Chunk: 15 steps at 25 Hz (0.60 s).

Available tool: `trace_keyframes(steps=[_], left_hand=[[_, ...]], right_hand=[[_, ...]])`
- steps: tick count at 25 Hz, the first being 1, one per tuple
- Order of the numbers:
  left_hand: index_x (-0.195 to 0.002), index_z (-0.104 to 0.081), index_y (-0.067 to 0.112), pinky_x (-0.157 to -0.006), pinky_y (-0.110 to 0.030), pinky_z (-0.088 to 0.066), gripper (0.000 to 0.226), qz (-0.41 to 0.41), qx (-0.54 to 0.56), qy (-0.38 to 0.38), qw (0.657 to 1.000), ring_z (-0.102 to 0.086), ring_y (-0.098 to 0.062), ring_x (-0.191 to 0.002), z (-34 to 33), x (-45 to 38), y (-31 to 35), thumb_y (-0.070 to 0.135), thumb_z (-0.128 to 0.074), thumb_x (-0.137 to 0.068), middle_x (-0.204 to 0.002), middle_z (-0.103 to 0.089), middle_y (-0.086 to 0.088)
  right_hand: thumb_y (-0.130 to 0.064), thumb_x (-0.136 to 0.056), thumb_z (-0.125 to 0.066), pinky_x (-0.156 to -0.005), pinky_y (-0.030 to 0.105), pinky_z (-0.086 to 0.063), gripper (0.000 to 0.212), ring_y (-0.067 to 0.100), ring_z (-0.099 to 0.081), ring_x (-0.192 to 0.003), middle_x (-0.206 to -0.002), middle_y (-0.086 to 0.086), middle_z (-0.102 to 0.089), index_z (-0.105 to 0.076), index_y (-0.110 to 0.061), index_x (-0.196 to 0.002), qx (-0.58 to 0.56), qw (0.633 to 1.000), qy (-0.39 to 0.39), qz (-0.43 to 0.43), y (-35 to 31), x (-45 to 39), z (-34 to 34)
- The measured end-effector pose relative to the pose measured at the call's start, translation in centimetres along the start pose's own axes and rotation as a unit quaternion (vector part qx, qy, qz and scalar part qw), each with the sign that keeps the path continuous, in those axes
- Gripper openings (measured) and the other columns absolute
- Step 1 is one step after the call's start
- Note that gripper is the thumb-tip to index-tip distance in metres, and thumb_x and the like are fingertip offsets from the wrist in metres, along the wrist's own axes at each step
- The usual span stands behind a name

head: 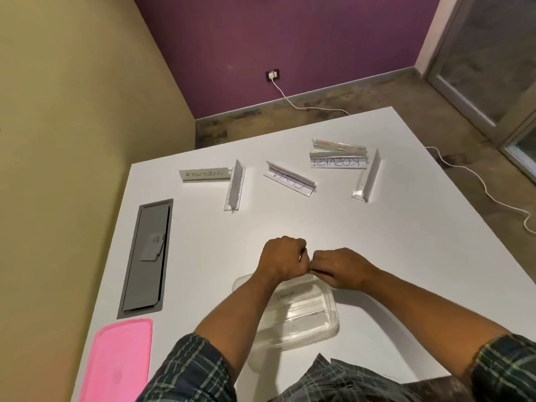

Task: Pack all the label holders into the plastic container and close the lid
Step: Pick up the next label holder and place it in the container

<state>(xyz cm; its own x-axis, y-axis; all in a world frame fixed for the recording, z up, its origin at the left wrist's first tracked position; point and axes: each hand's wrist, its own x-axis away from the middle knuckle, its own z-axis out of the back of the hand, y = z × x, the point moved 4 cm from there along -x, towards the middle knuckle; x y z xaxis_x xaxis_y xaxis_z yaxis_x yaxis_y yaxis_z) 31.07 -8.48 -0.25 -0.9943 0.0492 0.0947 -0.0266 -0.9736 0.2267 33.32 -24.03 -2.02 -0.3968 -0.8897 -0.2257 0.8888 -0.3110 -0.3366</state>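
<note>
An office or meeting room is showing here: a white table (377, 242) is carrying a grey built-in cable hatch (146, 259). A purple wall (290, 39) is holding a socket (273, 75), and a glazed door (487, 62) is standing at the right.

A white counter (406, 256) carries everything. At its near edge sits a clear container (316, 320), open, with labelled holders inside. To the near left lies a pink lid (121, 361), flat. Just beyond the lid, a grey hatch (146, 259) is set into the top. Across the far side are holders: one (203, 174) touching another (235, 185) on the left, one (290, 179) in the middle, a stacked pair (338, 155) and one (367, 177) on the right.
</note>
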Motion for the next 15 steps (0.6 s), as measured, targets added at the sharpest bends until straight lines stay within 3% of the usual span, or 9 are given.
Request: trace_keyframes(steps=[2, 4, 7, 8, 11, 15], left_hand=[[-0.081, -0.063, 0.018, -0.057, -0.03, -0.043, 0.025, 0.023, 0.032, 0.027, 0.999, -0.06, -0.027, -0.064, -0.2, -2.5, 1.3, 0.035, -0.046, -0.09, -0.07, -0.069, -0.003], [-0.083, -0.064, 0.018, -0.058, -0.03, -0.045, 0.026, 0.04, 0.065, 0.025, 0.997, -0.063, -0.028, -0.068, -0.9, -5.3, 2.6, 0.034, -0.045, -0.091, -0.072, -0.07, -0.003], [-0.088, -0.067, 0.018, -0.061, -0.03, -0.048, 0.025, 0.068, 0.121, 0.006, 0.99, -0.066, -0.029, -0.075, -2.1, -9.6, 4.1, 0.033, -0.047, -0.091, -0.076, -0.072, -0.002], [-0.091, -0.069, 0.019, -0.062, -0.03, -0.048, 0.024, 0.074, 0.135, -0.001, 0.988, -0.067, -0.029, -0.078, -2.7, -11.2, 4.5, 0.032, -0.048, -0.091, -0.079, -0.073, -0.001], [-0.105, -0.071, 0.023, -0.073, -0.032, -0.053, 0.025, 0.11, 0.194, -0.041, 0.974, -0.069, -0.026, -0.091, -4.6, -16.0, 5.8, 0.03, -0.052, -0.091, -0.094, -0.076, -0.001], [-0.127, -0.067, 0.02, -0.093, -0.03, -0.053, 0.039, 0.16, 0.297, -0.053, 0.94, -0.068, -0.021, -0.109, -6.8, -20.9, 7.5, 0.033, -0.06, -0.091, -0.114, -0.074, -0.001]], right_hand=[[-0.023, -0.093, -0.071, -0.054, 0.027, -0.05, 0.01, 0.014, -0.064, -0.069, -0.085, -0.007, -0.068, -0.077, -0.022, -0.1, -0.052, 0.99, 0.068, -0.111, 3.3, 0.5, 1.6], [-0.024, -0.094, -0.07, -0.063, 0.025, -0.05, 0.013, 0.012, -0.066, -0.072, -0.092, -0.011, -0.072, -0.077, -0.025, -0.105, -0.084, 0.964, 0.081, -0.237, 7.6, 1.3, 2.6], [-0.021, -0.097, -0.061, -0.074, 0.02, -0.051, 0.025, 0.003, -0.07, -0.076, -0.1, -0.01, -0.075, -0.072, -0.024, -0.119, -0.186, 0.872, 0.051, -0.45, 14.8, 3.5, 2.8], [-0.018, -0.096, -0.058, -0.08, 0.023, -0.053, 0.031, 0.009, -0.073, -0.085, -0.105, -0.004, -0.075, -0.069, -0.019, -0.126, -0.221, 0.833, 0.047, -0.505, 17.0, 4.3, 2.6], [-0.013, -0.092, -0.066, -0.099, 0.032, -0.046, 0.05, 0.026, -0.064, -0.115, -0.123, 0.009, -0.067, -0.054, -0.008, -0.141, -0.252, 0.773, 0.038, -0.581, 21.9, 5.5, 2.6], [-0.004, -0.093, -0.065, -0.099, 0.023, -0.037, 0.067, 0.017, -0.054, -0.123, -0.134, 0.007, -0.055, -0.036, -0.005, -0.153, -0.345, 0.73, 0.053, -0.588, 25.5, 4.1, 2.4]])
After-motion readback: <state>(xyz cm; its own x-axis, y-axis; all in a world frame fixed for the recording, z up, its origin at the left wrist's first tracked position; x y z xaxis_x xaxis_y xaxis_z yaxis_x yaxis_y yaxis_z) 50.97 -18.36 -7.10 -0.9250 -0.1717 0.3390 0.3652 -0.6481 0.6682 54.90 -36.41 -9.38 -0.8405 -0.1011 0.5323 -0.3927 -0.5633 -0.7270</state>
